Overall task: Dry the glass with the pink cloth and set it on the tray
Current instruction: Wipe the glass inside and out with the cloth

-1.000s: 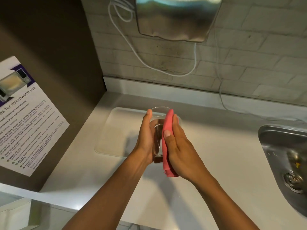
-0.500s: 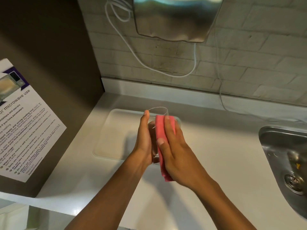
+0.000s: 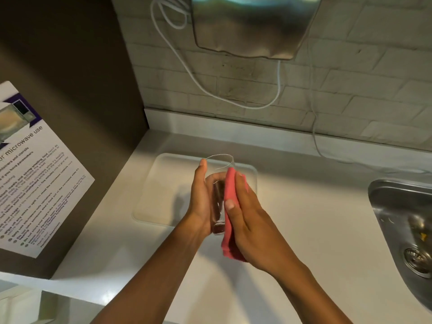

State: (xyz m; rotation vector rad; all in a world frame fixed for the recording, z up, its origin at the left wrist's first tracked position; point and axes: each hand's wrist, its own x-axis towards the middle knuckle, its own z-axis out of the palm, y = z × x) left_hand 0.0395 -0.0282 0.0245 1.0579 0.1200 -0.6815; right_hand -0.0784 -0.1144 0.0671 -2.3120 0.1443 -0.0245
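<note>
A clear drinking glass (image 3: 218,164) is held upright above the counter, in front of the tray. My left hand (image 3: 198,199) wraps around its left side, thumb up near the rim. My right hand (image 3: 245,218) presses a folded pink cloth (image 3: 229,206) flat against the glass's right side, and the cloth hangs down past the glass's base. A translucent white tray (image 3: 163,183) lies on the white counter just behind and left of the hands. Most of the glass's lower body is hidden between the hands.
A steel sink (image 3: 406,218) with a drain sits at the right. A metal dispenser (image 3: 252,24) hangs on the brick wall with white cables (image 3: 210,90) looping below. A brown side panel with a microwave-use notice (image 3: 35,178) stands at the left.
My right hand and the pink cloth have slid down along the glass's side, with more cloth now hanging below the base. The left hand keeps its hold.
</note>
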